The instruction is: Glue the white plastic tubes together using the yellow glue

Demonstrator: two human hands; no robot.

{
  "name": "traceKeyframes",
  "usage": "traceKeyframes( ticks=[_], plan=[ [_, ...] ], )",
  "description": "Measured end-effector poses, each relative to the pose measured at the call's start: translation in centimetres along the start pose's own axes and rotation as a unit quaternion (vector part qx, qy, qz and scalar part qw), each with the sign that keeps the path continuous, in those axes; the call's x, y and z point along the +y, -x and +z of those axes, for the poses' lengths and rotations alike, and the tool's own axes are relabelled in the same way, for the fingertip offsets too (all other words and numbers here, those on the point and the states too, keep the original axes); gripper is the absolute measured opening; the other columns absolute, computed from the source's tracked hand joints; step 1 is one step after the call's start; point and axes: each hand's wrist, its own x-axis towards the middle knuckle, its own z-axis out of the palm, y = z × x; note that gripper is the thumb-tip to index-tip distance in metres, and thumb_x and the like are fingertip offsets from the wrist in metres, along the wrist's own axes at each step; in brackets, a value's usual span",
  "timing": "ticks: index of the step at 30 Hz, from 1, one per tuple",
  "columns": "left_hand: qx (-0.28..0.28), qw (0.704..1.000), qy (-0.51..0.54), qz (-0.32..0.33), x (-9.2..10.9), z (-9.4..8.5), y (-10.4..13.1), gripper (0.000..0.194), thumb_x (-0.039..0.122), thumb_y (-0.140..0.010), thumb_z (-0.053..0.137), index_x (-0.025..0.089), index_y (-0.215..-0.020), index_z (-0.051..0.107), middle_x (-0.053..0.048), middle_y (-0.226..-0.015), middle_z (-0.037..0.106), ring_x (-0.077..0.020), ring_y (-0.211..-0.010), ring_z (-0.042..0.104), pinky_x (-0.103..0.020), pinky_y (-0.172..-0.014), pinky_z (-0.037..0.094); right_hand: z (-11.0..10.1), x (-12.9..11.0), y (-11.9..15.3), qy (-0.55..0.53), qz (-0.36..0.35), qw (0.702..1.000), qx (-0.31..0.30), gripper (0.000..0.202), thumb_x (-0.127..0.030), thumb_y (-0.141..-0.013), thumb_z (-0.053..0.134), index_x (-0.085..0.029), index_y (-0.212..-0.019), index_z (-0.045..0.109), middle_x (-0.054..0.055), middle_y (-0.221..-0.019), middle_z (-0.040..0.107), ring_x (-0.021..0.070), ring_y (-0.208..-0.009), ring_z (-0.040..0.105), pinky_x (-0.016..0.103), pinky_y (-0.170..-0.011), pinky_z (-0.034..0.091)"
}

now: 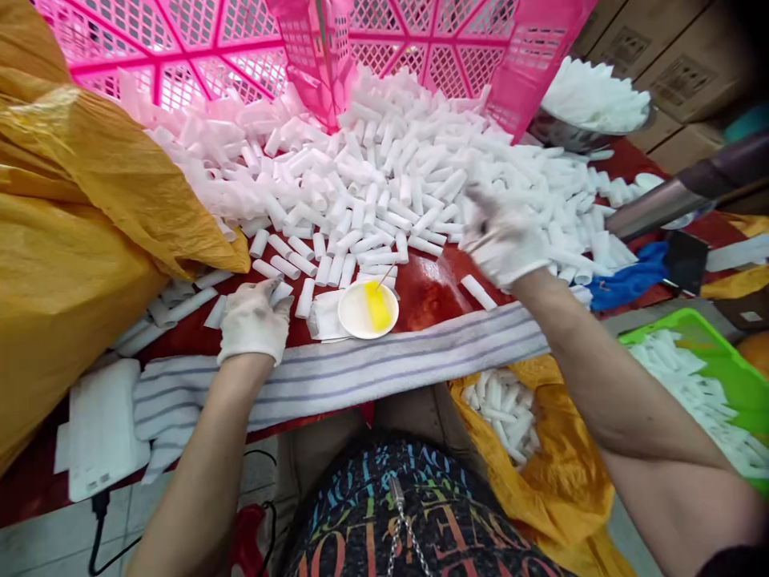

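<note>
My left hand [253,320], in a white glove, is at the table's front left, its fingers closed around a short white tube [281,293]. Over the right side of a large heap of white tubes [384,176] is my gloved right hand [505,240]. Motion smears its fingers, and whether anything is in them does not show. One loose tube [479,292] lies on the red tabletop [429,292] just below it. Between my hands stands a small white bowl [354,311] with a yellow sponge [377,306] and a thin stick in it.
Pink plastic baskets [192,56] stand behind the heap. A yellow sack [78,240] bulges at left, above a white device [105,429]. A striped towel [360,365] lines the front edge. Tubes fill a metal bowl [558,132], a green tray [721,353] and a lower yellow bag [565,489].
</note>
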Motion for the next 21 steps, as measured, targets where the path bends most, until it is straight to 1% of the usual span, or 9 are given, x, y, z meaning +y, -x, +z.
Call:
traceKeyframes(
  ticks=[2, 4, 7, 10, 12, 14, 17, 19, 21],
  plan=[
    [0.029, 0.998, 0.052, -0.005, 0.3, -0.6, 0.6, 0.042, 0.04, -0.082, 0.057, 0.017, -0.117, 0.066, -0.013, -0.109, 0.062, -0.0302, -0.101, 0.056, -0.041, -0.093, 0.044, -1.6, 0.3, 1.1, -0.086, 0.041, 0.995, 0.023, 0.023, -0.024, -0.091, 0.054, -0.012, -0.11, 0.059, 0.002, -0.085, 0.071, 0.0133, -0.072, 0.069, 0.019, -0.057, 0.052],
    [0.056, 0.989, 0.134, 0.006, 1.0, -1.0, 1.3, 0.04, 0.043, -0.082, 0.058, 0.019, -0.111, 0.068, -0.009, -0.107, 0.063, -0.0258, -0.098, 0.057, -0.036, -0.092, 0.044, -1.6, 0.6, 3.3, -0.191, 0.105, 0.975, -0.04, 0.038, -0.03, -0.082, 0.067, -0.013, -0.115, 0.056, 0.005, -0.082, 0.071, 0.0153, -0.064, 0.068, 0.026, -0.059, 0.054],
    [0.03, 0.954, 0.298, -0.02, 2.4, -0.7, 2.4, 0.043, 0.048, -0.08, 0.061, 0.018, -0.109, 0.068, -0.006, -0.101, 0.066, -0.0181, -0.086, 0.058, -0.03, -0.083, 0.047, 1.5, 0.0, 6.9, -0.297, 0.197, 0.915, -0.19, 0.05, -0.048, -0.073, 0.072, -0.012, -0.106, 0.06, 0.008, -0.07, 0.069, 0.0182, -0.051, 0.064, 0.028, -0.044, 0.05],
    [-0.022, 0.893, 0.442, -0.082, 3.4, 0.0, 3.2, 0.048, 0.051, -0.074, 0.067, 0.017, -0.108, 0.066, -0.005, -0.097, 0.068, -0.0155, -0.08, 0.059, -0.027, -0.077, 0.048, 5.6, -1.1, 8.5, -0.336, 0.22, 0.888, -0.226, 0.055, -0.056, -0.074, 0.067, -0.013, -0.108, 0.063, 0.003, -0.062, 0.064, 0.0103, -0.038, 0.05, 0.022, -0.033, 0.033],
    [-0.042, 0.857, 0.504, -0.098, 3.6, 0.5, 3.6, 0.048, 0.047, -0.07, 0.071, 0.017, -0.107, 0.063, -0.005, -0.1, 0.068, -0.0165, -0.085, 0.061, -0.027, -0.078, 0.048, 7.6, -1.3, 8.4, -0.316, 0.184, 0.912, -0.183, 0.052, -0.056, -0.075, 0.066, -0.015, -0.106, 0.065, 0.001, -0.063, 0.063, 0.0096, -0.042, 0.05, 0.022, -0.036, 0.036],
    [-0.066, 0.832, 0.54, -0.107, 3.3, 0.9, 3.8, 0.047, 0.042, -0.068, 0.072, 0.017, -0.106, 0.059, -0.005, -0.099, 0.068, -0.0164, -0.084, 0.063, -0.028, -0.077, 0.05, 8.5, -0.8, 8.2, -0.279, 0.103, 0.945, -0.135, 0.042, -0.051, -0.075, 0.068, -0.016, -0.1, 0.067, 0.003, -0.074, 0.066, 0.0132, -0.059, 0.06, 0.026, -0.053, 0.05],
    [-0.092, 0.829, 0.539, -0.117, 2.7, 1.1, 4.0, 0.043, 0.036, -0.068, 0.072, 0.018, -0.103, 0.055, -0.002, -0.092, 0.066, -0.0144, -0.075, 0.064, -0.028, -0.073, 0.052, 8.4, 0.4, 8.4, -0.253, -0.044, 0.959, -0.118, 0.026, -0.041, -0.073, 0.073, -0.019, -0.086, 0.069, 0.005, -0.088, 0.068, 0.0175, -0.084, 0.064, 0.032, -0.081, 0.053],
    [-0.103, 0.836, 0.526, -0.115, 2.5, 1.1, 4.2, 0.039, 0.032, -0.068, 0.072, 0.018, -0.101, 0.056, -0.002, -0.092, 0.066, -0.0146, -0.078, 0.064, -0.028, -0.075, 0.052, 8.1, 0.8, 9.0, -0.241, -0.059, 0.96, -0.128, 0.026, -0.039, -0.074, 0.073, -0.02, -0.091, 0.069, 0.005, -0.092, 0.067, 0.0183, -0.086, 0.064, 0.035, -0.084, 0.053],
    [-0.124, 0.836, 0.522, -0.111, 2.7, 1.1, 4.4, 0.036, 0.032, -0.07, 0.071, 0.018, -0.101, 0.057, -0.003, -0.096, 0.066, -0.0156, -0.086, 0.064, -0.027, -0.079, 0.051, 7.8, 0.7, 9.5, -0.214, -0.003, 0.966, -0.146, 0.032, -0.041, -0.078, 0.069, -0.021, -0.103, 0.067, 0.005, -0.095, 0.068, 0.019, -0.085, 0.065, 0.037, -0.083, 0.054]
  ],
)
